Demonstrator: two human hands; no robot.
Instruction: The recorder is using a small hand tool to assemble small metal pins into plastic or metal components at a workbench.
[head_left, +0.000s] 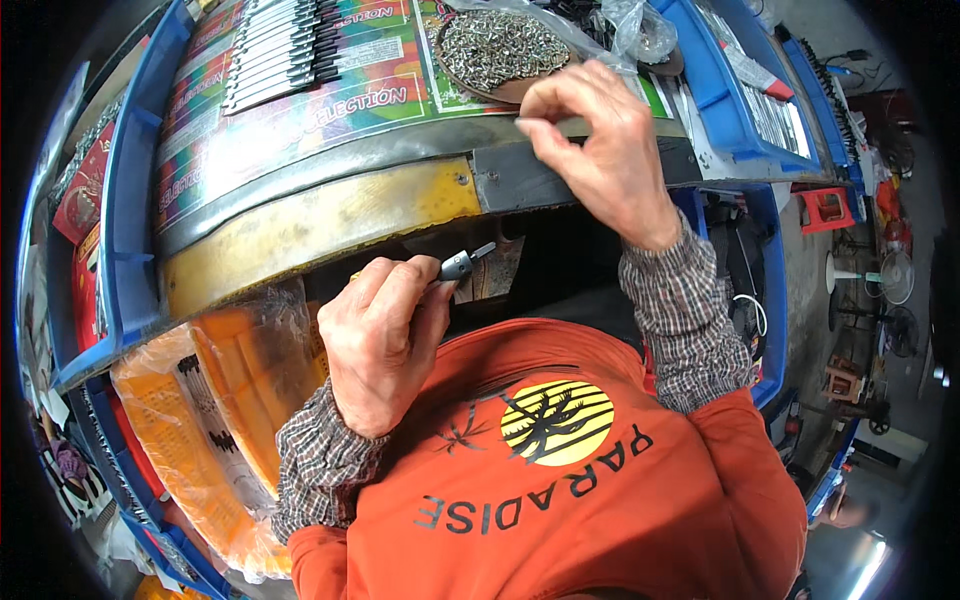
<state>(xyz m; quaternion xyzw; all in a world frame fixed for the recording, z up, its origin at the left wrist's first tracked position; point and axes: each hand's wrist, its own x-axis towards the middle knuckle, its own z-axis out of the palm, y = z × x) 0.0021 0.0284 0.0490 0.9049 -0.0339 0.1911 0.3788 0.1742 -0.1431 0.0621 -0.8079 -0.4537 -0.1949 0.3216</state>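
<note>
My left hand [385, 325] is closed in front of the table edge, gripping a short grey metal part [457, 265] with a thin pin-like tip that points up and to the right. The fingers cover the rest of that part. Over the table's front edge, my right hand [605, 140] has thumb and forefinger brought together; whatever may be between them is too small to make out. Just beyond it lies a round brown dish [470, 84] heaped with small metal screws [505, 48]. Farther left on the table, several slim silver-and-black metal pieces [275, 55] lie side by side in a row.
A colourful printed sheet [300, 125] covers the table, whose front edge has a worn yellow strip [320, 230]. Blue bins stand at the left [130, 200] and right [715, 90]. An orange crate wrapped in clear plastic [235, 380] sits below left. A clear plastic bag [640, 35] lies behind the dish.
</note>
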